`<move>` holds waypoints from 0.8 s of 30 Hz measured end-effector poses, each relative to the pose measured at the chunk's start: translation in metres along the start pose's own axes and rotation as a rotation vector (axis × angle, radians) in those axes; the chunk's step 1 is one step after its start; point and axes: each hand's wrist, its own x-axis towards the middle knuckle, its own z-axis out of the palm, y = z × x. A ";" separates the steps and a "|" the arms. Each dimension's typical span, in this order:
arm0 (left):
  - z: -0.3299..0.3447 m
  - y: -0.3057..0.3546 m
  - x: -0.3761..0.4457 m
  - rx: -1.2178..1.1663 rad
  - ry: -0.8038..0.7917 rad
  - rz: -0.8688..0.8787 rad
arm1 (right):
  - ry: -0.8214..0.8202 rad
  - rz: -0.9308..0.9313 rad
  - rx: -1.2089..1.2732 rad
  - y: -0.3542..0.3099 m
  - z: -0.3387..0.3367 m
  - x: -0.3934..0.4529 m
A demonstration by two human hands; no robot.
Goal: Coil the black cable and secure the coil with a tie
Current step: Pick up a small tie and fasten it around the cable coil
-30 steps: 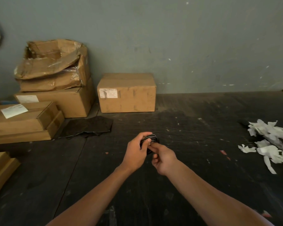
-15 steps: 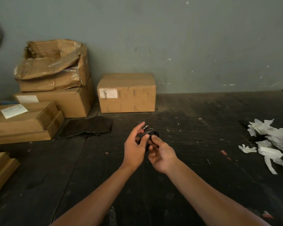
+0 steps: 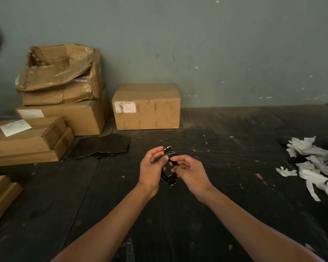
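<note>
A small coil of black cable hangs between my two hands above the dark table. My left hand holds the coil's left side, thumb and fingers curled around it. My right hand pinches a short black strap, the tie, across the top of the coil. A black end with a pale edge sticks up above my left fingertips. The far side of the coil is hidden by my fingers.
Cardboard boxes are stacked at the back left, with one closed box straight ahead against the wall. A dark sheet lies before them. Torn white paper scraps are piled at the right. More cardboard juts in at the left edge.
My hands have drawn apart a little and the coil has turned, so it now hangs lower between them. My right fingers have shifted onto the strap at the top.
</note>
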 end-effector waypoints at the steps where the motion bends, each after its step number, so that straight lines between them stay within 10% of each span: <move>1: 0.000 0.001 0.000 -0.003 -0.009 -0.005 | -0.034 -0.030 -0.027 0.000 -0.003 0.000; 24: -0.001 0.004 -0.001 0.103 -0.142 -0.023 | 0.072 -0.325 -0.514 -0.013 -0.032 0.024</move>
